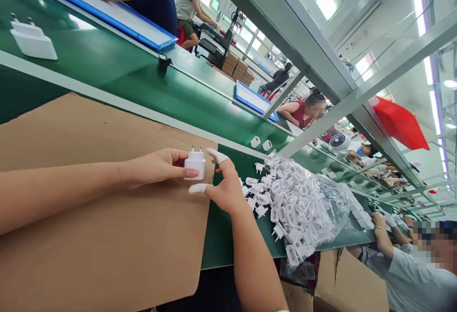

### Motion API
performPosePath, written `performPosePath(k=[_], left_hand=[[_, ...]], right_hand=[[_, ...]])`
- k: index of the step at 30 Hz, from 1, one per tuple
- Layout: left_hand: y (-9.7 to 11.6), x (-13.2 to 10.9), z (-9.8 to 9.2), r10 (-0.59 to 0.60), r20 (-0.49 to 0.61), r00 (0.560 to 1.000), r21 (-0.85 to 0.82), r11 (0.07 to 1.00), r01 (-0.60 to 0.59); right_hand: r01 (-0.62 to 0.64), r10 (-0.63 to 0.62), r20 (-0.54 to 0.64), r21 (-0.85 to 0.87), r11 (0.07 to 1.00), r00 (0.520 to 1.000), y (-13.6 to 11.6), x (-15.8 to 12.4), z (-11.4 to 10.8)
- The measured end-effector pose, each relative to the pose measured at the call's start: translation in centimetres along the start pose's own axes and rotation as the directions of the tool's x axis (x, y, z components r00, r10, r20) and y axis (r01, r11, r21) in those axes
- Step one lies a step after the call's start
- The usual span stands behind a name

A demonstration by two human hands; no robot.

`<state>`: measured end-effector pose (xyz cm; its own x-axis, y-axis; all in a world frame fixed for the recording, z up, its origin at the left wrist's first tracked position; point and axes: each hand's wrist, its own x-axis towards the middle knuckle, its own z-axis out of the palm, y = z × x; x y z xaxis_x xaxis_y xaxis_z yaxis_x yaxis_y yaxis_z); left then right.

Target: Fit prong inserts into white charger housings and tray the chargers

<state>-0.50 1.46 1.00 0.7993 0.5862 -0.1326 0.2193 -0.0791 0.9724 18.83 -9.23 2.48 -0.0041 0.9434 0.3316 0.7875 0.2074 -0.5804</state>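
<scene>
My left hand (166, 165) reaches in from the left and pinches a white plug charger (194, 163) between thumb and fingers. The charger is upright, its two round pins pointing up. Just to its right is my right hand (223, 179), with white covers on the thumb and a fingertip. Its thumb and fingers are spread apart around the charger's right side, with nothing gripped between them. Beneath both hands lies a flat sheet of brown cardboard (135, 236). Right of my right hand, a heap of white plug housings (300, 207) spills from a clear plastic bag (333, 200).
A green conveyor belt (117, 76) runs along the far side behind a pale rail (107, 100). On it are a white charger (34, 38) and two small white housings (261, 143). Blue-edged trays (143, 36) line its far edge. A co-worker (403, 259) sits at the right.
</scene>
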Motion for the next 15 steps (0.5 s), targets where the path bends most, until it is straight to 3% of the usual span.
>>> performPosePath(k=[4,8,11,15], left_hand=[[1.0,-0.2,0.0,0.005,0.08,0.997,-0.11,0.994,0.004],[0.3,-0.5,-0.1,0.059,0.102,0.993,-0.194,0.98,-0.038],[-0.1,-0.7,0.0,0.039,0.101,0.994,-0.25,0.968,-0.012],[0.0,-0.7,0.8,-0.143,0.017,0.99,-0.314,0.939,0.141]], right_hand=[[0.091,-0.091,0.006,0.074,0.993,0.996,0.5,0.2,0.0],[0.15,-0.148,-0.025,0.054,0.987,0.989,-0.2,0.2,0.5],[0.065,-0.065,-0.014,0.037,0.997,0.998,-0.6,0.2,0.8],[-0.141,0.131,0.097,0.104,0.985,0.987,-0.2,0.2,0.0]])
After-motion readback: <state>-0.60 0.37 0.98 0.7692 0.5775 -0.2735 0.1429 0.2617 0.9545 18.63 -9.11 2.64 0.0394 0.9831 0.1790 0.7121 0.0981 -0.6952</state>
